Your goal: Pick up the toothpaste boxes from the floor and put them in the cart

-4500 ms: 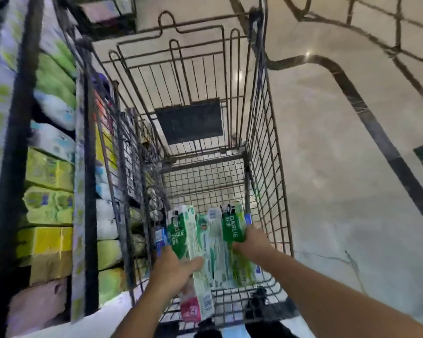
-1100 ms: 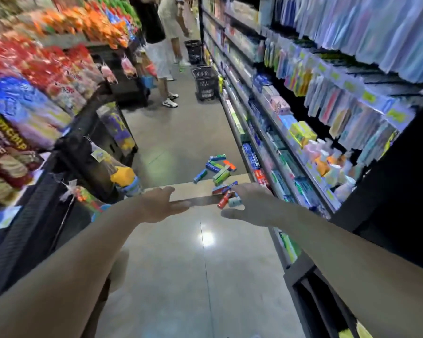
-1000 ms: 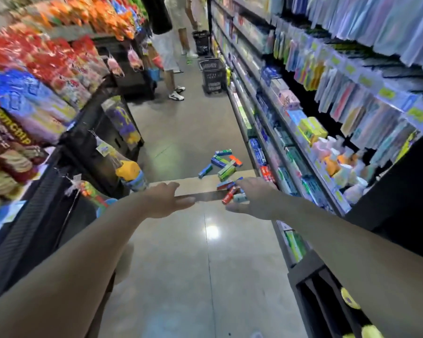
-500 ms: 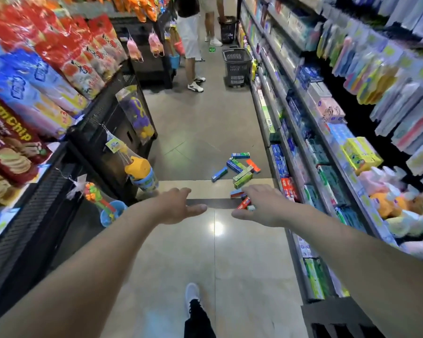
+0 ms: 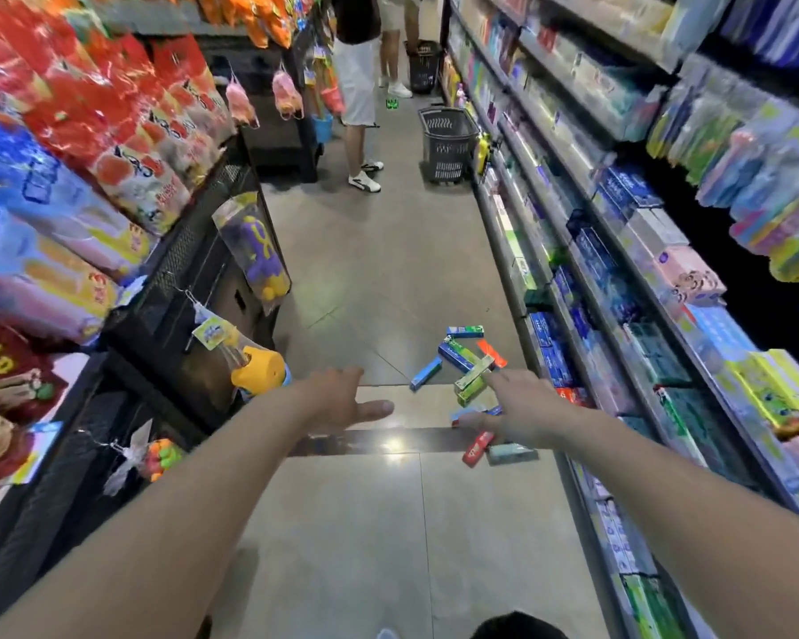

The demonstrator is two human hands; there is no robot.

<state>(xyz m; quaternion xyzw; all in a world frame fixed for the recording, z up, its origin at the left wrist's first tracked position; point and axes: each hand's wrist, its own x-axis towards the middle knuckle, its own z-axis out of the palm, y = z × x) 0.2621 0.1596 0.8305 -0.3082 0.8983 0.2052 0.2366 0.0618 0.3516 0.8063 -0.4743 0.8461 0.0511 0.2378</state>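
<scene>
Several toothpaste boxes (image 5: 464,357) lie scattered on the aisle floor beside the right-hand shelf, blue, green and orange ones. A red box (image 5: 477,448) and a pale green box (image 5: 512,453) lie nearer me. My left hand (image 5: 340,398) reaches forward with fingers spread and holds nothing. My right hand (image 5: 524,410) stretches out above the nearer boxes, fingers straight and empty, partly hiding some of them. The cart is not in view.
Snack bags fill the racks (image 5: 88,145) on the left. Stocked shelves (image 5: 619,251) run along the right. A dark shopping basket (image 5: 446,143) stands on the floor farther down the aisle, with a person (image 5: 356,85) standing near it.
I turned from the cart, where both hands held boxes, to the aisle. Both empty hands have since come nearer the boxes on the floor.
</scene>
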